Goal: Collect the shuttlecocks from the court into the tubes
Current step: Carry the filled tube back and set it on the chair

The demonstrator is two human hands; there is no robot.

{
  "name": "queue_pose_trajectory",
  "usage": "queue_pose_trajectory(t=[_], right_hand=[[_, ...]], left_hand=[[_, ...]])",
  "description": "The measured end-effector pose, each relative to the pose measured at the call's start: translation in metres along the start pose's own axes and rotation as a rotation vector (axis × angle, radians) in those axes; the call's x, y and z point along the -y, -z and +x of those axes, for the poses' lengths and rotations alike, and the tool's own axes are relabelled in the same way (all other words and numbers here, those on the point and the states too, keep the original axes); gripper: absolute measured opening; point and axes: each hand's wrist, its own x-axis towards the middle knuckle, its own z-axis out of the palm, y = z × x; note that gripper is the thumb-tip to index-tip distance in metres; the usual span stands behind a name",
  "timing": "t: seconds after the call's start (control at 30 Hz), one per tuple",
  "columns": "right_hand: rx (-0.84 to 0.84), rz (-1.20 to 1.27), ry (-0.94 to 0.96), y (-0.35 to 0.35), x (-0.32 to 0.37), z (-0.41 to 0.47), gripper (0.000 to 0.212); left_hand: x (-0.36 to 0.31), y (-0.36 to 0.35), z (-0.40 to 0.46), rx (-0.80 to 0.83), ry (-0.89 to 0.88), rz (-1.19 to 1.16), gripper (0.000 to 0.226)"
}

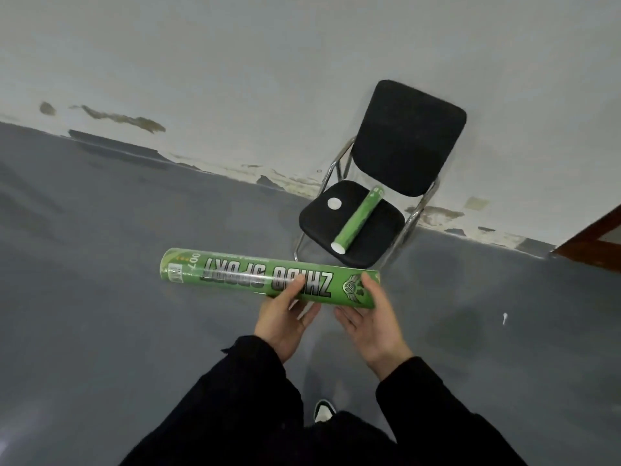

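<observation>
I hold a long green shuttlecock tube (235,275) level in front of me, its printed lettering upside down. My left hand (285,319) grips it from below near the middle, thumb on top. My right hand (373,326) grips the tube's right end, thumb over the top. A second green tube (358,220) lies on the seat of a black chair (408,139), a white round lid (334,203) beside it. One white shuttlecock (504,318) lies on the grey floor to the right.
The chair stands against a grey-white wall with peeling paint along its base. A brown door edge (591,237) shows at the right. Grey court floor spreads to the left and around me. My shoe (324,409) shows below.
</observation>
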Motion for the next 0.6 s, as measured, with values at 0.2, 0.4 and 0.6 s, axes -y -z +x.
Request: queue_pose_trajectory(t=[0.2,0.4,0.6], right_hand=[[0.069,0.115,-0.100,-0.056,0.042,0.136,0.066],[-0.209,0.117,-0.184,-0.080,0.070,0.264,0.052],[-0.379,-0.074,-0.229,-0.101,0.093,0.389,0.024]], left_hand=[[-0.067,-0.025,0.140,-0.096,-0.013,0.002,0.070],[-0.115,-0.031,0.299,-0.158,0.124,-0.030,0.066],[-0.126,-0.026,0.438,-0.205,0.176,-0.022,0.025]])
